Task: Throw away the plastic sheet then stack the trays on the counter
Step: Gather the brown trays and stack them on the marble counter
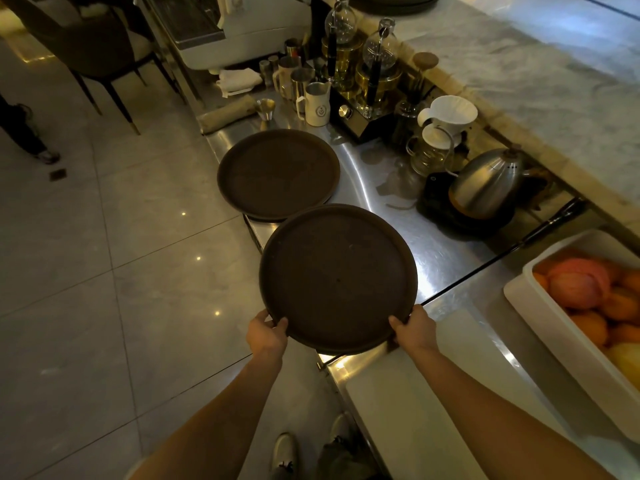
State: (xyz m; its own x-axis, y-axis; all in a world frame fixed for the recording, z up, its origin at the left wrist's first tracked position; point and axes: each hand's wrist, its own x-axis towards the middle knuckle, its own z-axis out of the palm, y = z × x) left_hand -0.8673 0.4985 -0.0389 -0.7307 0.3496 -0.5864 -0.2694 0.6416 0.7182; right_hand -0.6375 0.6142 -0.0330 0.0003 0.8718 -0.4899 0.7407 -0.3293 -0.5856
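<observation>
nearest the camera, the left hand (266, 332) and the right hand (414, 328) were each curled round the near rim of a round dark tray (337, 278), thumbs over the lip and fingers hidden beneath. a grip on both sides at the near edge probably kept the wide tray level while it was carried forward. the tray hung partly over the steel bench (446, 247) and partly over the floor (104, 271); whether its underside touched the bench could not be told.

just beyond it a second dark tray (278, 174) lay flat on the bench near the edge, its near rim overlapped in view by the held tray's far rim. it looked like the base of the stack, so the held tray was likely headed onto it. a thin extra rim along its near edge hinted at another tray beneath, though that was uncertain. two trays were plainly counted.

no plastic sheet showed anywhere, so that part of the task seemed done.

to the right one white bin (540, 306) of orange and pink fruit sat on the bench, well clear of the trays. farther back stood one steel kettle (485, 181), one white dripper (450, 114) on a glass server, several metal pitchers (317, 103) and two siphon brewers (379, 51), all behind the stacking spot.
</observation>
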